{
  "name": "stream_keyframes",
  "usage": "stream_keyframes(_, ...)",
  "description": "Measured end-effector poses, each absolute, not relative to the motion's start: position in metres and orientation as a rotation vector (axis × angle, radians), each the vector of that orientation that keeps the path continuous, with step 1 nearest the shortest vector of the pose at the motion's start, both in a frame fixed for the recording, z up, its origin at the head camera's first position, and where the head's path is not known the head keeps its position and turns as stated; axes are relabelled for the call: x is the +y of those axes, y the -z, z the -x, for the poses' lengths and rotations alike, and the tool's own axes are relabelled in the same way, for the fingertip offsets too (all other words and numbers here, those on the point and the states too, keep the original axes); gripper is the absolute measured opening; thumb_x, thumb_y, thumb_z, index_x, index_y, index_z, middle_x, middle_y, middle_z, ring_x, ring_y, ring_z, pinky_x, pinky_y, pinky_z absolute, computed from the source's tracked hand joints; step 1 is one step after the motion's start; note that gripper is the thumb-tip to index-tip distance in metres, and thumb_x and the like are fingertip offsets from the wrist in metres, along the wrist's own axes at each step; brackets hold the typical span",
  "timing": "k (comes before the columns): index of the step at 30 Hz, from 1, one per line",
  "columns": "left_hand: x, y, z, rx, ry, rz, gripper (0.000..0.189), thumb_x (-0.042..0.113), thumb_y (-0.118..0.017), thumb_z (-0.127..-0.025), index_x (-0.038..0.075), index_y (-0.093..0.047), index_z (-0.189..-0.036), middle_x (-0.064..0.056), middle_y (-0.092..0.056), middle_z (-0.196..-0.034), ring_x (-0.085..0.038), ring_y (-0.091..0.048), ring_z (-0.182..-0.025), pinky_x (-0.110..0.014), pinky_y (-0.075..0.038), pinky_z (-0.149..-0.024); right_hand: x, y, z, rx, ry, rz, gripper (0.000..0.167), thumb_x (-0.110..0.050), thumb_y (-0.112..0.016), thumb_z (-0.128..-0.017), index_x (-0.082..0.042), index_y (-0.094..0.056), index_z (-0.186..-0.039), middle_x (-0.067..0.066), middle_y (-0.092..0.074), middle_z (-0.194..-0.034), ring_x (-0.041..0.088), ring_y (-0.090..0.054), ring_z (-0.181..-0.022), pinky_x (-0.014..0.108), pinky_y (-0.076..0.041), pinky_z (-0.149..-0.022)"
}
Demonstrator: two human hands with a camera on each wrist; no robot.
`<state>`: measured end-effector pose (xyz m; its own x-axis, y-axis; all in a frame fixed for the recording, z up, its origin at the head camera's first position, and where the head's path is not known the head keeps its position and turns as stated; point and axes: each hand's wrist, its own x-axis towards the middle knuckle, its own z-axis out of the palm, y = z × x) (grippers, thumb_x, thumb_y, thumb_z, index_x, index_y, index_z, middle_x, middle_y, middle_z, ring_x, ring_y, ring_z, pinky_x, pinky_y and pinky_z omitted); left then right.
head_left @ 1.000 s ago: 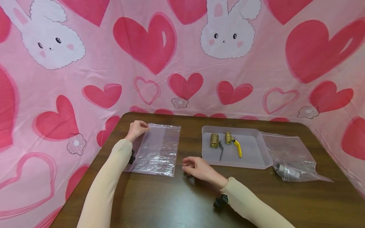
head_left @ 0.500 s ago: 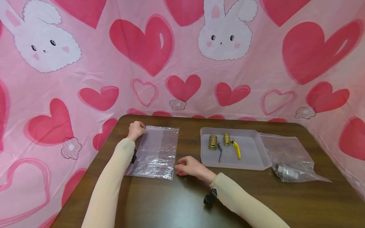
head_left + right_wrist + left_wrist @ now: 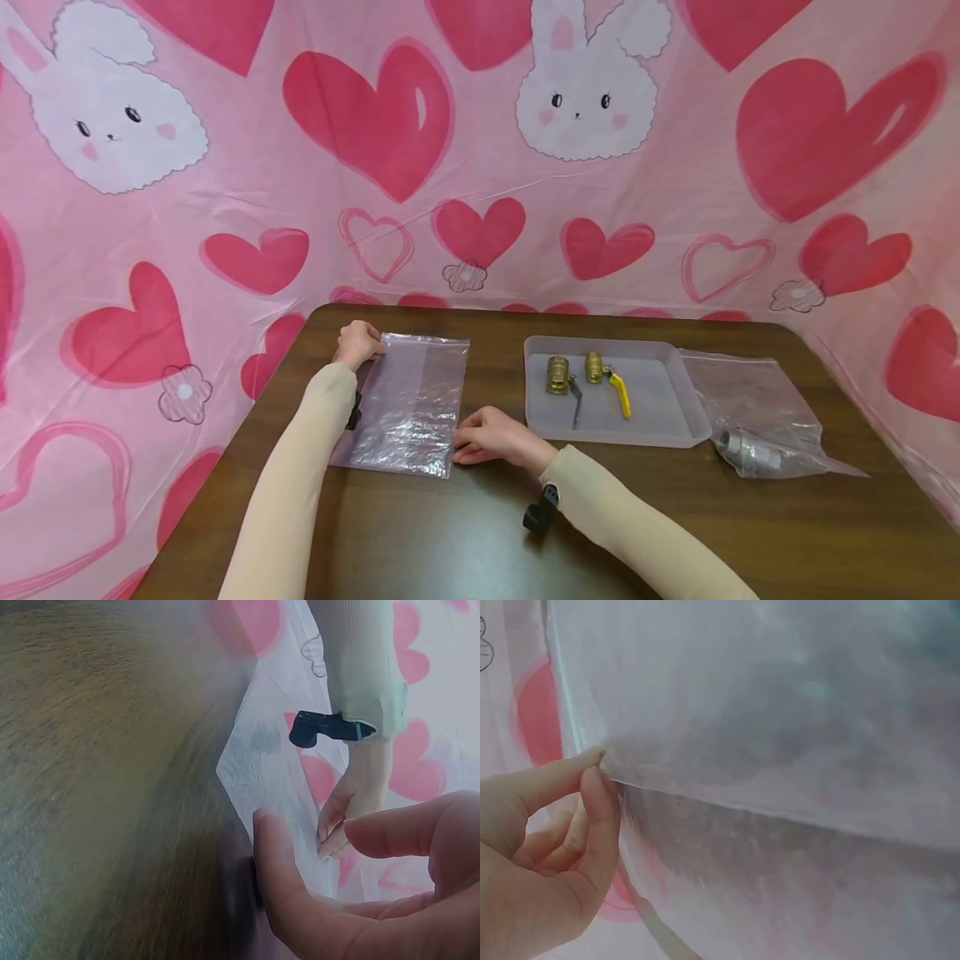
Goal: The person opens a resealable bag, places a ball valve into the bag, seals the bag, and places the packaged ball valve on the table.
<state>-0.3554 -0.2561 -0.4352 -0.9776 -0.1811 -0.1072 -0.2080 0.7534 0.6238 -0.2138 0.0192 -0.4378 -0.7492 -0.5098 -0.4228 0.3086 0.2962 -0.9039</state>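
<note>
A clear plastic zip bag [image 3: 412, 400] lies flat on the left part of the table, its zip strip toward the far side. My left hand [image 3: 357, 343] pinches the bag's far left corner between thumb and forefinger, which the left wrist view shows close up against the bag film [image 3: 780, 735]. At the bag's near right edge is my right hand [image 3: 495, 437], low over the table. In the right wrist view its thumb and fingers [image 3: 277, 877] are spread apart, with a fingertip overlapping the bag's edge [image 3: 259, 761] and nothing between them.
On the brown table [image 3: 420, 542] stands a shallow translucent tray [image 3: 663, 396]. Inside it lie a brass valve with a grey lever [image 3: 558, 375] and another with a yellow lever [image 3: 594, 367]. Right of the tray is a clear bag [image 3: 757, 387] containing a grey metal fitting [image 3: 750, 452].
My right hand has moved left from beside the tray to the bag's right edge. My left hand keeps its pinch on the far left corner. The head view has shifted slightly.
</note>
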Motion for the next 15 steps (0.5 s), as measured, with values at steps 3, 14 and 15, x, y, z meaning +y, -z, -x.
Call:
stream_keyframes(3, -0.2582, 0.4351, 0.3546, 2.9, -1.047, 0.293, 0.03, 0.009, -0.075, -0.079, -0.003, -0.07, -0.107, -0.017, -0.072, -0.095, -0.002, -0.057, -0.052, -0.016, -0.048, -0.054, 0.0176, 0.4382, 0.2139, 1.863, 1.542, 0.179, 0.033, -0.006, -0.052, -0.1, 0.018, -0.056, -0.123, 0.02, -0.069, -0.101, 0.008, -0.066, -0.071, 0.026, -0.061, -0.076)
stream_keyframes(14, -0.2655, 0.4365, 0.3498, 2.672, -1.447, 0.187, 0.027, 0.008, -0.063, -0.093, -0.013, -0.066, -0.11, -0.013, -0.066, -0.092, -0.004, -0.064, -0.064, -0.023, -0.06, -0.068, 0.0165, 0.4396, 0.2166, 1.845, 1.553, 0.134, 0.033, -0.006, -0.054, -0.099, 0.017, -0.056, -0.123, 0.015, -0.069, -0.097, 0.008, -0.067, -0.068, 0.026, -0.061, -0.073)
stream_keyframes(15, -0.2664, 0.4364, 0.3489, 2.637, -1.484, 0.181, 0.028, 0.009, -0.062, -0.095, -0.014, -0.065, -0.112, -0.014, -0.065, -0.094, -0.005, -0.064, -0.066, -0.024, -0.061, -0.071, 0.0162, 0.4397, 0.2165, 1.842, 1.556, 0.133, 0.032, -0.005, -0.054, -0.099, 0.017, -0.056, -0.122, 0.013, -0.068, -0.096, 0.008, -0.066, -0.067, 0.025, -0.061, -0.073)
